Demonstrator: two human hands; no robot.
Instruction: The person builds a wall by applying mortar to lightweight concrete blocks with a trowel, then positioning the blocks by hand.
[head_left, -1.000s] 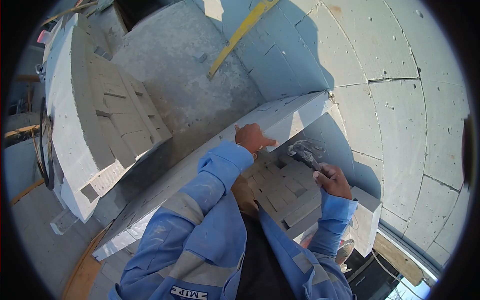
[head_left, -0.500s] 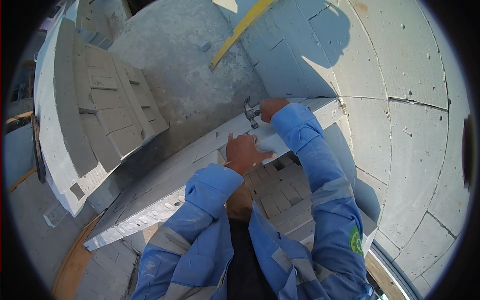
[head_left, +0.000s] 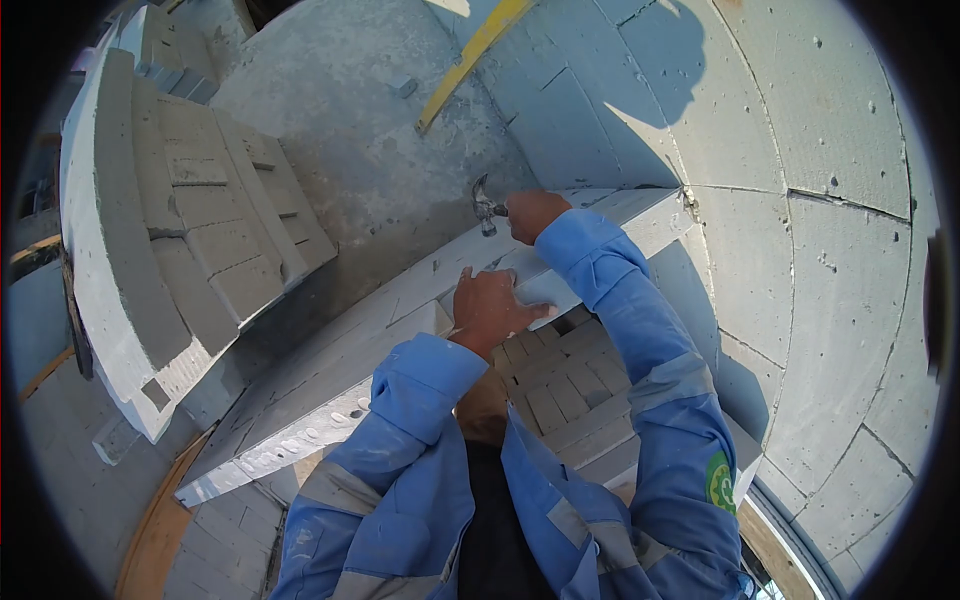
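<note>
Claw hammer (head_left: 483,207), upper centre, its handle enclosed by the fisted right hand (head_left: 537,216), seemingly for control; pale masonry block (head_left: 551,289), centre, under the partly spread left hand (head_left: 487,308), apparently for steadying.

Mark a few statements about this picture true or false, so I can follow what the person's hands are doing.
1. The right hand holds a claw hammer. True.
2. The left hand grips the hammer too. False: it rests on a pale block, apart from the hammer.
3. The right sleeve has a green badge. True.
4. The yellow bar is in the left hand. False: it is beyond both hands, touched by neither.
5. Both hands wear gloves. False: both are bare.
</note>
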